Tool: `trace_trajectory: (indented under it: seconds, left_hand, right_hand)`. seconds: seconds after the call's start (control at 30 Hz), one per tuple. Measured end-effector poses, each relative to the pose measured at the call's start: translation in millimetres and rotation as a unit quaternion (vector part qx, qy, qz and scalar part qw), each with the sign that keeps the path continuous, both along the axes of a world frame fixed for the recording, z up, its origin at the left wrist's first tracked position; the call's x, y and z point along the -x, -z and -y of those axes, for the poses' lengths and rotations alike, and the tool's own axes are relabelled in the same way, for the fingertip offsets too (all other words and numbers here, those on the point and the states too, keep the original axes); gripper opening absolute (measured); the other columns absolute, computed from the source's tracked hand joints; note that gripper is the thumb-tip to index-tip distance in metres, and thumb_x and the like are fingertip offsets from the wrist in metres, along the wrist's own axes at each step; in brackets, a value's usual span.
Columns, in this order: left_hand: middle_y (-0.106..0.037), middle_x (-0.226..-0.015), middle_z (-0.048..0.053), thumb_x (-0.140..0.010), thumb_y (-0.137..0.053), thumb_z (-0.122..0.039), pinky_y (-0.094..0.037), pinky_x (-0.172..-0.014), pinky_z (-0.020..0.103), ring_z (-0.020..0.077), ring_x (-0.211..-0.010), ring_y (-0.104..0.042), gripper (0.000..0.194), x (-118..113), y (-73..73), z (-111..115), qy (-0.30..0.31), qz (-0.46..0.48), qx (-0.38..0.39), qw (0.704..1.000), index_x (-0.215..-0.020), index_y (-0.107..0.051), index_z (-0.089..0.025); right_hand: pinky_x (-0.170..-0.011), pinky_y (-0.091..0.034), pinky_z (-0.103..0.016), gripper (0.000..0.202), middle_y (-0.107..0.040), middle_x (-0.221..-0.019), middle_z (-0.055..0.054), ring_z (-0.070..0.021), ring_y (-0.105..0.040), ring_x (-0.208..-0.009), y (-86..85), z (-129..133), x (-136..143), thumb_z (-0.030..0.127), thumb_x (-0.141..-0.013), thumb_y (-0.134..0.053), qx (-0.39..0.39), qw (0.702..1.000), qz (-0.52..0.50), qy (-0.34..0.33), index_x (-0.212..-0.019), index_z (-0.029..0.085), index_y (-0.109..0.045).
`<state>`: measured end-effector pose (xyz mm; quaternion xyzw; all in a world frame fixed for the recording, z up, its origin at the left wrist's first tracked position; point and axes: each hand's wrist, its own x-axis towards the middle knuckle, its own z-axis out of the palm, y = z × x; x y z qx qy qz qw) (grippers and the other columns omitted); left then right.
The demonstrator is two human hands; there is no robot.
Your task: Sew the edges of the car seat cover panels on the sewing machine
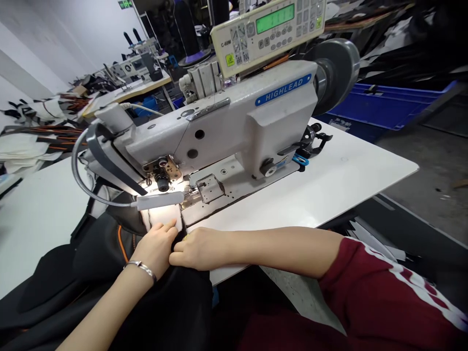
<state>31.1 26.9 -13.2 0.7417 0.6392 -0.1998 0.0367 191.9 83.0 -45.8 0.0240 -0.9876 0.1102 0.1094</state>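
Observation:
My left hand [155, 246], with a silver bracelet at its wrist, rests on a white panel [164, 214] under the sewing machine's lamp. Its fingers are stretched out over the panel's near edge. Close beside it, my right hand [201, 248] has its fingers curled round the edge of the black fabric [175, 307]; its fingertips are partly hidden. The large black piece, with an orange trim line [122, 243], drapes over the table edge. Just beyond both hands is the sewing machine [219, 122]; its needle is hidden behind the lamp [161, 200].
The white tabletop [292, 204] extends to the right. A control panel [268, 34] sits atop the machine, beside a dark thread cone [186, 31]. Behind stand a blue bin [395, 105], stacks of cut pieces [32, 144] and another sewing machine [133, 68].

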Motion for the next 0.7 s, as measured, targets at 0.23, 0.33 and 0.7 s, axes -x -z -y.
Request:
trace_trajectory:
  seconds: [0.23, 0.33, 0.7]
  left_hand:
    - [-0.065, -0.120, 0.012, -0.070, -0.051, 0.000, -0.053, -0.088, 0.036, 0.0241, -0.088, -0.062, 0.027, 2.1, -1.3, -7.5, 0.012, 0.002, -0.005, 1.000, -0.087, -0.068, -0.014]
    - [-0.068, -0.110, 0.011, -0.066, -0.049, 0.002, -0.052, -0.086, 0.035, 0.0250, -0.091, -0.061, 0.032, 9.7, -5.7, -11.4, 0.005, 0.019, 0.000, 1.000, -0.087, -0.066, -0.014]
    - [-0.062, -0.107, 0.011, -0.069, -0.048, -0.008, -0.047, -0.098, 0.037, 0.0256, -0.107, -0.058, 0.036, 33.0, -0.2, -14.3, 0.069, 0.126, -0.001, 0.990, -0.100, -0.064, -0.018]
  right_hand:
    - [-0.057, -0.036, -0.027, 0.017, -0.063, -0.092, -0.002, -0.0138, -0.055, -0.072, 23.0, 3.4, 3.8, 0.011, -0.096, -0.041, -0.011, 0.998, -0.048, 0.031, -0.097, 0.018, -0.057]
    - [-0.065, -0.039, -0.029, 0.022, -0.064, -0.092, -0.002, -0.0151, -0.057, -0.077, 28.4, 4.4, 10.2, 0.012, -0.097, -0.039, -0.045, 0.995, -0.091, 0.016, -0.096, 0.020, -0.059]
    - [-0.070, -0.040, -0.028, 0.014, -0.066, -0.095, -0.005, -0.0168, -0.058, -0.088, 19.2, -8.3, 12.5, 0.017, -0.092, -0.049, 0.032, 0.980, -0.174, 0.091, -0.092, 0.016, -0.063]
